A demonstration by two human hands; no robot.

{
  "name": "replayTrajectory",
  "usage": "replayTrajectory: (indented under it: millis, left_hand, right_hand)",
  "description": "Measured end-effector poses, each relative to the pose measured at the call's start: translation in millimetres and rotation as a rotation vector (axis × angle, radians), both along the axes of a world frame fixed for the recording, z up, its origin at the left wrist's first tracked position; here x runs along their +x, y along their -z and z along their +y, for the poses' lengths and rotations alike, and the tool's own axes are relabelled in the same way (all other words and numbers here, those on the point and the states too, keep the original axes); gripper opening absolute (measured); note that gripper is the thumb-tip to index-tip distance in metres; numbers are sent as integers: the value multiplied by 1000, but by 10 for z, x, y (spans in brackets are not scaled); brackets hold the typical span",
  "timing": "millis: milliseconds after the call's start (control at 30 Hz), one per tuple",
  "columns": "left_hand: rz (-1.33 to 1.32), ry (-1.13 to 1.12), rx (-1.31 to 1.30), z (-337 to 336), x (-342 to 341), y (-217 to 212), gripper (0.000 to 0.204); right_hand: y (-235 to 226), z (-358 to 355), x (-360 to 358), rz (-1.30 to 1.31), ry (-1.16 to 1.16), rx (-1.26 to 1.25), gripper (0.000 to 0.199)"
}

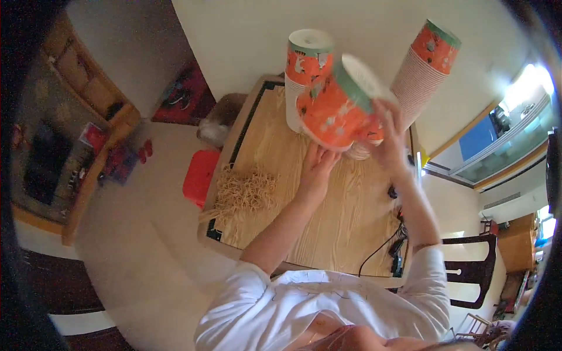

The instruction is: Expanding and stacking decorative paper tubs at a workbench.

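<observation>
An orange paper bucket (331, 114) with a green band, its base turned up, is tilted above the far part of the wooden table (331, 219). My left hand (319, 167) holds its lower rim, fingers partly hidden under it. My right hand (389, 134), blurred a little by motion, is wrapped round its right side near the green end. Behind it stands a tall stack of upturned paper buckets (309, 64) at the left. A taller, leaning stack of nested buckets (421, 76) rises at the right. More rims show below my right hand, mostly hidden.
A heap of tan twisted-cord loops (244, 190) lies at the table's left edge. Black cables (400, 231) run along the right edge. A red stool (201, 175) and a bin (218, 126) stand left of the table, a dark chair (473, 269) at the right.
</observation>
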State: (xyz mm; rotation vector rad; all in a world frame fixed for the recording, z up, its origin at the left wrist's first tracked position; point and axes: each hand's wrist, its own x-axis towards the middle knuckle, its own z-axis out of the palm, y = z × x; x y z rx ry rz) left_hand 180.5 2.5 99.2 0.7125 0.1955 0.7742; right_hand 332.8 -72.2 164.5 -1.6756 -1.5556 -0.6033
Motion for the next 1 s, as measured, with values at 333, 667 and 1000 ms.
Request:
replayTrajectory:
  millis: [333, 667, 1000]
  left_hand:
    - [-196, 28, -92, 1205, 1309, -661, 43]
    - [-120, 40, -28, 1659, 1807, -151, 42]
    - [151, 61, 375, 1637, 1820, 444, 26]
  right_hand:
    - [-1249, 1321, 859, -495, -77, -55, 76]
    - [-928, 2010, 1531, -357, -207, -199, 70]
    - [-817, 2410, 1789, -346, -262, -182, 37]
